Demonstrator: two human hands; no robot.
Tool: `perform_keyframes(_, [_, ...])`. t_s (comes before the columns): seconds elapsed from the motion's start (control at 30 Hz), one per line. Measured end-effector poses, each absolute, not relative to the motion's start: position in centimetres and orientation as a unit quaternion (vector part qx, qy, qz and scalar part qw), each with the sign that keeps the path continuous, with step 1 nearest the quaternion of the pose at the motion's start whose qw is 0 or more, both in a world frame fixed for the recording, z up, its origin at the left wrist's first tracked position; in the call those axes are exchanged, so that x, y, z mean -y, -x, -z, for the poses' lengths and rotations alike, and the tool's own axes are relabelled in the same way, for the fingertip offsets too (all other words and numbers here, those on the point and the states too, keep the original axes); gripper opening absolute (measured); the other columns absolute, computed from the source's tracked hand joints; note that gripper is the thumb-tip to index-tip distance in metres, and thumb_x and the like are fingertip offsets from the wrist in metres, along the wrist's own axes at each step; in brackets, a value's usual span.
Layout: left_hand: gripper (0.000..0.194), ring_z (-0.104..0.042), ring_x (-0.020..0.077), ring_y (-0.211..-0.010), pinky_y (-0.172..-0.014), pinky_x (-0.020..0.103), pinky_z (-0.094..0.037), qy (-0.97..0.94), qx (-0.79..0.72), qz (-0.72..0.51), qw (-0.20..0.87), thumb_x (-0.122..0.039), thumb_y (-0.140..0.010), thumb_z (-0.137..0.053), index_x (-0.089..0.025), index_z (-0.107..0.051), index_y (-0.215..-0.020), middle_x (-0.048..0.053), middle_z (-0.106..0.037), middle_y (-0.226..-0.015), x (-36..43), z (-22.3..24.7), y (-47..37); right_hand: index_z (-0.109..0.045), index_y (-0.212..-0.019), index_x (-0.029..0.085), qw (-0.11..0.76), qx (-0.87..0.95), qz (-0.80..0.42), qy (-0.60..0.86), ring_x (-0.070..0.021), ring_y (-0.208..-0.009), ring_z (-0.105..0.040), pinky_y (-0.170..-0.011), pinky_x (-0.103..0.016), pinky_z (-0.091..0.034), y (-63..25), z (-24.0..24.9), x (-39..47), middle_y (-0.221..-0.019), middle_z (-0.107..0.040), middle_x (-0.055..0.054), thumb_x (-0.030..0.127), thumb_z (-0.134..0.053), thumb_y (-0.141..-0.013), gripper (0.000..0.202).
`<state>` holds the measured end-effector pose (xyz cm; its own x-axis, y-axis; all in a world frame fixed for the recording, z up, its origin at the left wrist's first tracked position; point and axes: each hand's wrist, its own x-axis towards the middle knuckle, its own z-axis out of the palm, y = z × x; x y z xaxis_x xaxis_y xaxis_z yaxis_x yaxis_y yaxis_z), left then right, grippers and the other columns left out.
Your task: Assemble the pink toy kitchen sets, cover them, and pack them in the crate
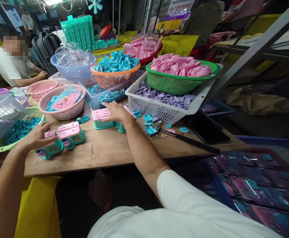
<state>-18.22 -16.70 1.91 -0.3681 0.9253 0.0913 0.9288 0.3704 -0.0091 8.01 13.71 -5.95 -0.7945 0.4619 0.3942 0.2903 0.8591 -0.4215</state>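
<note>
My left hand (36, 136) is at the left of the table, fingers apart, over a teal toy box with a pink top (50, 135). Touching that one on its right stands a similar pink-topped teal toy box (71, 134), with small purple parts on its front. My right hand (118, 113) reaches out with spread fingers over another pair of these toy boxes; the left one of them (101, 115) shows its slotted pink lid. My palm and wrist partly hide the other teal box (120, 127). Contact under both hands is hard to make out.
Baskets of parts line the back: a pink basket (62, 114), an orange basket (116, 79), a green basket (179, 86) and a white crate (159, 114). Blue pieces (151, 131), a black-handled tool (191, 141) and a phone (206, 129) lie right. A person (13, 62) sits far left.
</note>
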Motion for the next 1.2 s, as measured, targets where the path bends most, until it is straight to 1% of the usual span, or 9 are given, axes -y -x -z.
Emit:
perform_keyframes(0.1, [0.098, -0.047, 0.0348, -0.132, -0.114, 0.05, -0.037, 0.609, 0.791, 0.05, 0.036, -0.081, -0.078, -0.041, -0.01, -0.049, -0.145, 0.018, -0.054, -0.142, 13.9, -1.8, 16.1, -0.059, -0.138, 0.017, 0.215, 0.928, -0.179, 0.246, -0.0419, -0.115, -0.06, -0.104, -0.063, -0.041, -7.7, 5.5, -12.1, -0.112, -0.07, -0.018, 0.079, -0.079, -0.059, 0.102])
perform_keyframes(0.2, [0.079, -0.048, 0.0333, -0.131, -0.113, 0.05, -0.037, 0.67, 0.736, 0.079, 0.061, -0.069, -0.086, -0.042, -0.013, -0.054, -0.14, 0.016, -0.056, -0.139, 11.3, -1.1, 13.3, -0.06, -0.137, 0.017, 0.197, 0.916, -0.23, 0.264, -0.0396, -0.113, -0.064, -0.104, -0.06, -0.042, -7.4, 3.9, -10.0, -0.11, -0.072, -0.016, 0.086, -0.059, -0.075, 0.093])
perform_keyframes(0.4, [0.062, -0.058, 0.0313, -0.109, -0.097, 0.046, -0.046, 0.691, 0.717, 0.066, 0.068, -0.063, -0.091, -0.051, -0.015, -0.058, -0.13, 0.016, -0.064, -0.121, 9.0, 1.5, 5.9, -0.052, -0.148, 0.022, 0.203, 0.939, -0.268, 0.074, -0.0299, -0.139, -0.048, -0.117, -0.048, -0.035, -6.5, 3.6, -8.4, -0.149, -0.056, -0.01, 0.061, -0.052, -0.097, 0.064])
perform_keyframes(0.53, [0.069, -0.056, 0.0363, -0.112, -0.1, 0.051, -0.042, 0.657, 0.744, 0.043, 0.114, -0.068, -0.086, -0.057, -0.009, -0.059, -0.122, 0.024, -0.06, -0.123, 7.1, 3.3, 2.0, -0.065, -0.134, 0.019, 0.178, 0.93, -0.313, 0.078, -0.0235, -0.129, -0.059, -0.11, -0.035, -0.042, -6.6, 4.4, -8.4, -0.14, -0.064, -0.009, 0.05, -0.039, -0.104, 0.051])
perform_keyframes(0.67, [0.07, -0.052, 0.0369, -0.122, -0.102, 0.053, -0.043, 0.706, 0.707, 0.012, 0.018, -0.058, -0.083, -0.067, -0.013, -0.052, -0.134, 0.023, -0.049, -0.141, 5.1, 2.6, 2.4, -0.071, -0.124, 0.021, 0.214, 0.92, -0.25, 0.213, -0.0251, -0.109, -0.069, -0.092, -0.033, -0.049, -7.9, 3.2, -9.0, -0.115, -0.076, -0.008, 0.054, -0.037, -0.104, 0.052])
perform_keyframes(0.77, [0.067, -0.041, 0.0388, -0.137, -0.106, 0.055, -0.043, 0.732, 0.679, -0.035, -0.049, -0.042, -0.079, -0.071, -0.024, -0.05, -0.141, 0.016, -0.034, -0.156, 4.2, 0.8, 4.8, -0.071, -0.123, 0.019, 0.275, 0.886, -0.198, 0.317, -0.0251, -0.102, -0.07, -0.089, -0.033, -0.049, -8.8, 2.1, -9.9, -0.1, -0.077, -0.008, 0.051, -0.043, -0.103, 0.046])
perform_keyframes(0.9, [0.06, -0.038, 0.0358, -0.142, -0.112, 0.055, -0.039, 0.72, 0.691, -0.044, -0.058, -0.032, -0.084, -0.061, -0.03, -0.051, -0.142, 0.011, -0.032, -0.157, 3.6, -0.8, 8.2, -0.068, -0.125, 0.014, 0.337, 0.83, -0.148, 0.418, -0.0311, -0.117, -0.061, -0.1, -0.041, -0.046, -10.1, 2.0, -11.6, -0.115, -0.071, -0.016, 0.046, -0.052, -0.098, 0.044])
perform_keyframes(1.07, [0.082, -0.045, 0.0358, -0.136, -0.111, 0.053, -0.041, 0.69, 0.721, -0.022, -0.058, -0.059, -0.085, -0.056, -0.021, -0.034, -0.154, 0.016, -0.042, -0.151, 3.2, 0.1, 9.3, -0.057, -0.14, 0.013, 0.16, 0.829, -0.172, 0.507, -0.0434, -0.135, -0.046, -0.104, -0.052, -0.043, -11.2, 3.1, -12.6, -0.145, -0.048, -0.026, 0.064, -0.075, -0.077, 0.083])
perform_keyframes(1.2, [0.075, -0.053, 0.0335, -0.128, -0.108, 0.049, -0.044, 0.686, 0.726, -0.005, -0.055, -0.058, -0.084, -0.053, -0.019, -0.044, -0.148, 0.014, -0.05, -0.143, 3.1, 0.8, 9.9, -0.056, -0.141, 0.014, 0.029, 0.877, -0.183, 0.443, -0.0347, -0.129, -0.055, -0.106, -0.041, -0.044, -10.9, 2.6, -12.6, -0.146, -0.048, -0.023, 0.054, -0.081, -0.076, 0.08])
